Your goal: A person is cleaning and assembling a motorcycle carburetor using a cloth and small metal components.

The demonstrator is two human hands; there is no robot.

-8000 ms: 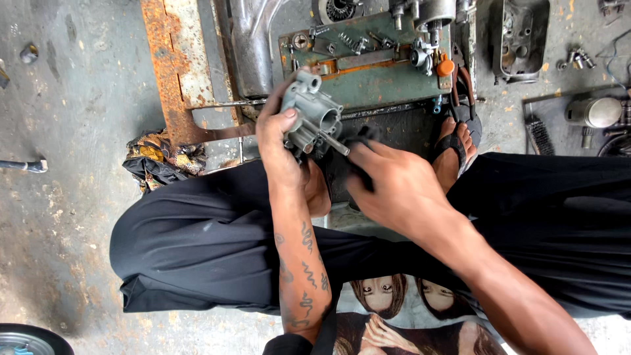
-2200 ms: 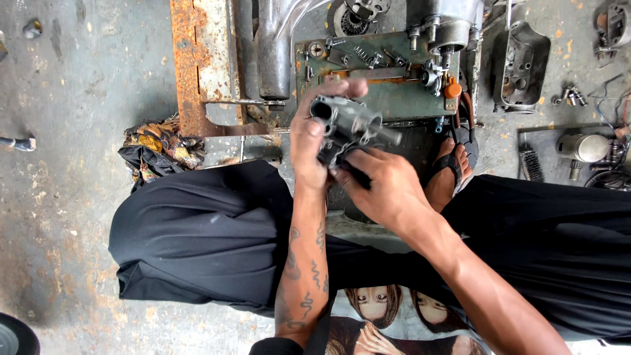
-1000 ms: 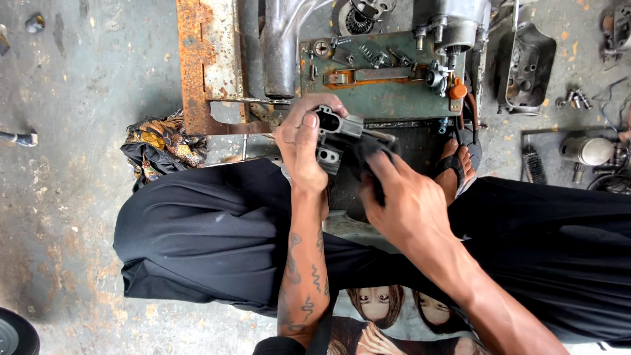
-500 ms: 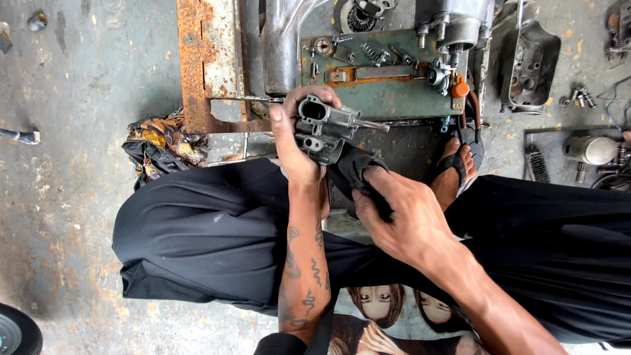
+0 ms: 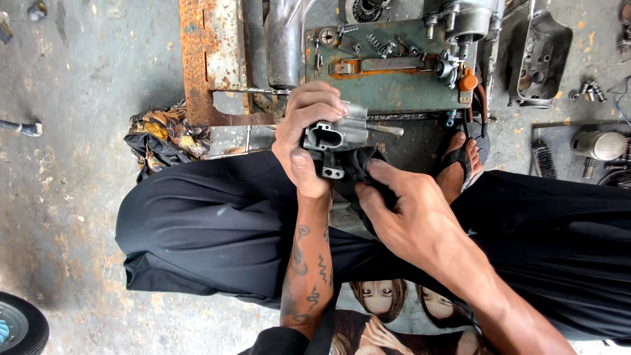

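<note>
My left hand [image 5: 303,135] grips a small grey metal engine part [image 5: 335,138] with a rectangular opening and a threaded stud sticking out to the right. My right hand [image 5: 404,207] presses a dark cloth [image 5: 358,174] against the underside of that part. Both hands are held over my lap, above my black trousers [image 5: 204,223].
A green engine block [image 5: 388,66] on a rusty metal stand [image 5: 210,59] sits just beyond my hands. A crumpled rag [image 5: 161,135] lies at the left. My sandalled foot [image 5: 463,164], a wire brush [image 5: 544,160], a metal cover [image 5: 536,56] and loose parts lie at the right.
The metal part has been turned in my left hand over the last seconds. My right hand has shifted from the top of the part to beneath it with the cloth.
</note>
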